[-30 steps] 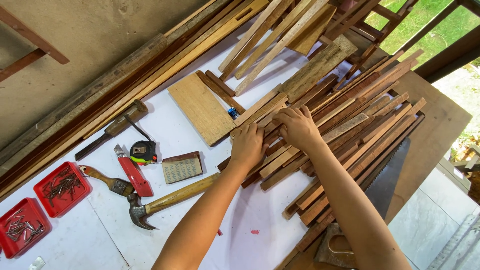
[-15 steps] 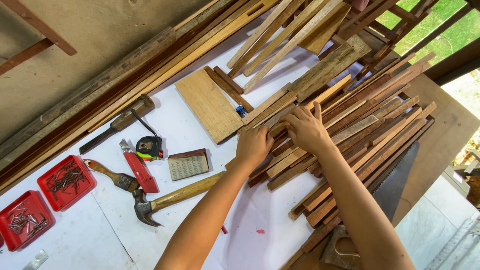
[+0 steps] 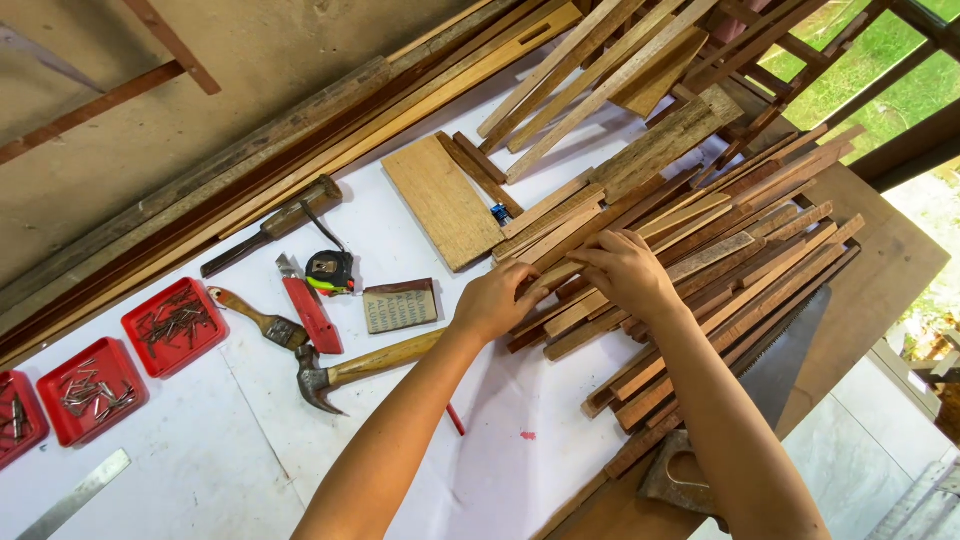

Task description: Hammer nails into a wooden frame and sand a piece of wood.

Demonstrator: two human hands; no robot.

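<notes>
A pile of thin wooden slats (image 3: 740,250) lies across the right half of the white-covered table (image 3: 250,450). My left hand (image 3: 497,300) grips the near end of one pale slat (image 3: 540,278) at the pile's left edge. My right hand (image 3: 630,272) rests on top of the slats just to the right, fingers curled over the same pale slat. Both forearms reach in from the bottom of the view.
A claw hammer (image 3: 365,368), a brush (image 3: 255,316), a red utility knife (image 3: 310,310), a tape measure (image 3: 330,270), a small block (image 3: 400,305) and red nail trays (image 3: 175,325) lie to the left. A flat board (image 3: 440,200), long planks (image 3: 300,140) and a handsaw (image 3: 760,390) surround the pile.
The view has shifted slightly. Both hands stay on the slat pile, and my right hand has slid a little toward the left hand over the pale slat.
</notes>
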